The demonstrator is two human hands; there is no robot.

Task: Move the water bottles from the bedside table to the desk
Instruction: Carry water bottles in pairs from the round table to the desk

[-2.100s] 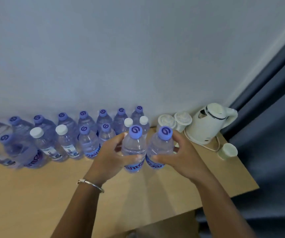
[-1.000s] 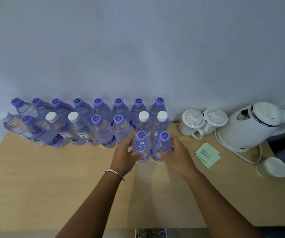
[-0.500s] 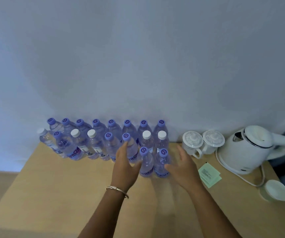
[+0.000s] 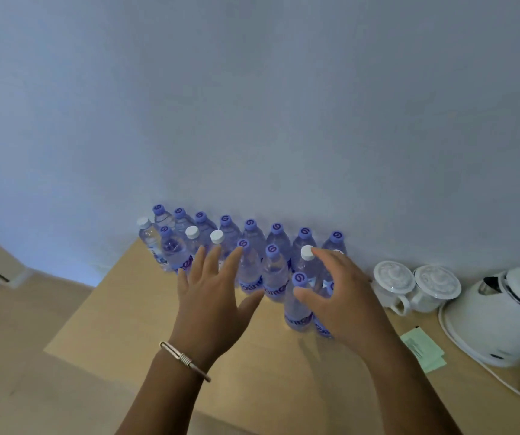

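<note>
Overhead, we noted both hands hovering above the bench [image 4: 145, 334], neither closed on anything. Our left hand [image 4: 211, 296] had its grip spread flat, fingers [image 4: 213, 259] splayed and pointing toward the wall, the thumb angled out toward the bottles. A metal bracelet [image 4: 185, 361] sat on that wrist. Our right hand [image 4: 343, 296] also had its grip spread, fingers loosely curved, the palm over the front right bottle [image 4: 323, 329] so that only its lower part showed. Whether that hand touched the bottle, we could not tell.

Just between the two hands stood the front left bottle [image 4: 298, 304], upright, purple cap up, the right thumb close beside its shoulder. Behind this pair the water bottles [image 4: 252, 246] stood on the bench in rows: a back row against the wall [image 4: 252, 105], all purple-capped, and a middle row mixing purple and white caps. All looked upright, packed close together.

To the right of the bottles, near the wall, sat two white lidded cups [image 4: 415, 285], side by side. Beyond them stood a white kettle [image 4: 503, 315] with its cord [image 4: 509, 384] trailing across the wood. Pale green packets [image 4: 423, 350] lay flat in front of the cups.
</note>
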